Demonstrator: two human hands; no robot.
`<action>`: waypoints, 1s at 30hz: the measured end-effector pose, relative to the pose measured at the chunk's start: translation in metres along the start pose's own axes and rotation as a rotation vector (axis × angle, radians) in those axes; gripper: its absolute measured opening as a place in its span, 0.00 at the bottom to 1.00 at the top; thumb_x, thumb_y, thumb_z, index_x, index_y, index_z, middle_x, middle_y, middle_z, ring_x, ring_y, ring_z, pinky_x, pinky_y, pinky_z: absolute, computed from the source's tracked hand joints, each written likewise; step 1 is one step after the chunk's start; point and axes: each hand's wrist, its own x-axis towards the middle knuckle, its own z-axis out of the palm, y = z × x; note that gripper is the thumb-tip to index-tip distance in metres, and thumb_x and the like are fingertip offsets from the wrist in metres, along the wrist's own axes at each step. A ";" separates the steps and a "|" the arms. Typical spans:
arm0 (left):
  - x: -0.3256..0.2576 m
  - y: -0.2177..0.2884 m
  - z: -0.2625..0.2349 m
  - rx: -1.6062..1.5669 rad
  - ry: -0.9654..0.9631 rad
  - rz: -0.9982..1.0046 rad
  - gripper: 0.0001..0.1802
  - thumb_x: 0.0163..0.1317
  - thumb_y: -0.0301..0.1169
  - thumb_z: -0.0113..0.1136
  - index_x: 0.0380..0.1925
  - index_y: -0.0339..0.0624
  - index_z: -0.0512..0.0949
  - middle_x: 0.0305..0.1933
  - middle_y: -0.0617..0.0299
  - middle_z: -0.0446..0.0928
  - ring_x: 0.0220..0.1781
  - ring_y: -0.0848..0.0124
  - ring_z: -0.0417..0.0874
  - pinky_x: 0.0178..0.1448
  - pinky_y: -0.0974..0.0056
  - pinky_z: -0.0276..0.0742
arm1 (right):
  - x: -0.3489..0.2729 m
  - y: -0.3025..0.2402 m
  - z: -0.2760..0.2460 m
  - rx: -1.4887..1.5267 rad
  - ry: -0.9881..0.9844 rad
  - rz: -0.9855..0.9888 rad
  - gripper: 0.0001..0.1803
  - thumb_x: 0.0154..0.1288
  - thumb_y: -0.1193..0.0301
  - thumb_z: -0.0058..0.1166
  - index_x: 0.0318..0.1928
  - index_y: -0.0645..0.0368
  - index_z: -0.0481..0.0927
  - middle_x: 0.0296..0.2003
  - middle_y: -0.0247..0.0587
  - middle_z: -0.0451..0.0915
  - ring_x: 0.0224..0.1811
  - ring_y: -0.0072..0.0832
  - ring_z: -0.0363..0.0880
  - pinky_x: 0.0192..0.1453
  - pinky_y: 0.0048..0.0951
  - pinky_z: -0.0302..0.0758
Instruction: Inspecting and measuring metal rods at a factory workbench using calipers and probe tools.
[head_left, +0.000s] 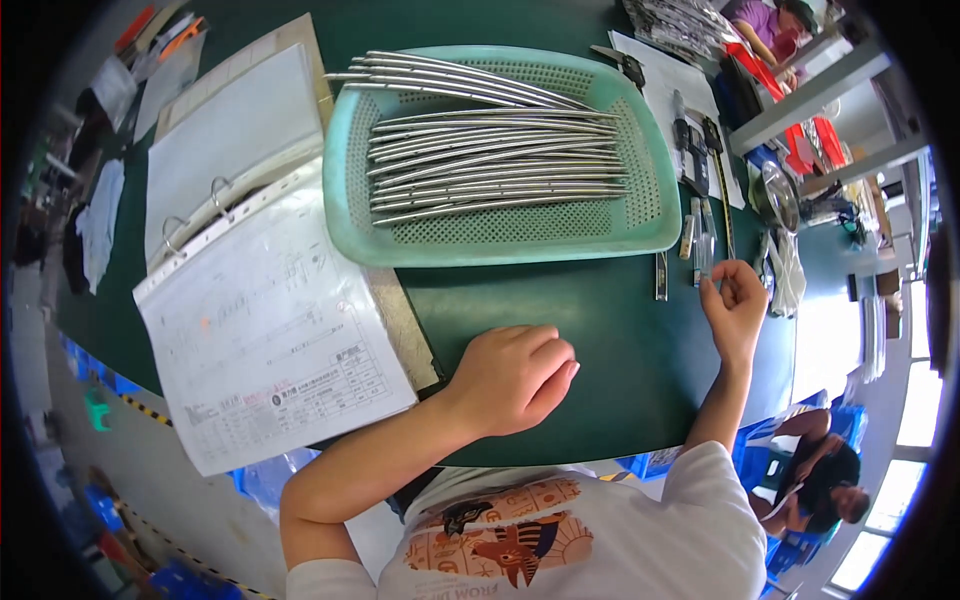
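My left hand rests on the green table in a loose fist, and nothing shows in it. Farther right, my right hand has its fingers curled in a pinch at the near end of a slim clear tube-like item. Whether the fingertips grip that item or something smaller is hard to make out. Beyond both hands, a light green plastic basket holds many thin metal rods lying crosswise. One upper bundle pokes over the basket's left rim.
An open ring binder with printed drawing sheets lies left of the basket. To the right are calipers, a tape-like strip, a small metal piece and white gloves. Two other people sit at the far right and lower right.
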 end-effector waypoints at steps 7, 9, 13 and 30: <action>-0.008 0.006 -0.006 -0.788 0.089 -0.459 0.11 0.59 0.30 0.51 0.41 0.39 0.70 0.31 0.62 0.72 0.21 0.75 0.72 0.25 0.68 0.68 | -0.025 -0.079 0.038 -0.123 -0.473 -0.956 0.11 0.34 0.72 0.60 0.24 0.52 0.75 0.17 0.32 0.73 0.15 0.33 0.69 0.20 0.32 0.63; -0.006 0.005 0.003 -0.574 0.078 -0.300 0.14 0.60 0.27 0.52 0.46 0.37 0.68 0.36 0.64 0.72 0.30 0.81 0.71 0.30 0.75 0.68 | -0.021 -0.085 0.037 -0.133 -0.423 -0.964 0.11 0.33 0.72 0.60 0.24 0.53 0.75 0.17 0.31 0.74 0.15 0.33 0.70 0.20 0.31 0.63; 0.003 0.008 0.002 -1.125 0.054 -0.597 0.14 0.60 0.26 0.53 0.46 0.36 0.67 0.36 0.64 0.72 0.30 0.82 0.71 0.31 0.76 0.68 | -0.024 -0.078 0.035 0.177 -0.477 -0.456 0.13 0.45 0.76 0.60 0.35 0.62 0.74 0.18 0.27 0.73 0.14 0.12 0.62 0.17 0.17 0.55; -0.003 -0.007 -0.001 -0.736 0.114 -0.436 0.08 0.59 0.28 0.55 0.38 0.36 0.75 0.36 0.65 0.68 0.33 0.81 0.71 0.34 0.76 0.67 | -0.045 -0.079 0.088 1.220 -0.388 0.016 0.17 0.64 0.56 0.38 0.42 0.56 0.64 0.17 0.28 0.58 0.19 0.20 0.57 0.37 0.24 0.62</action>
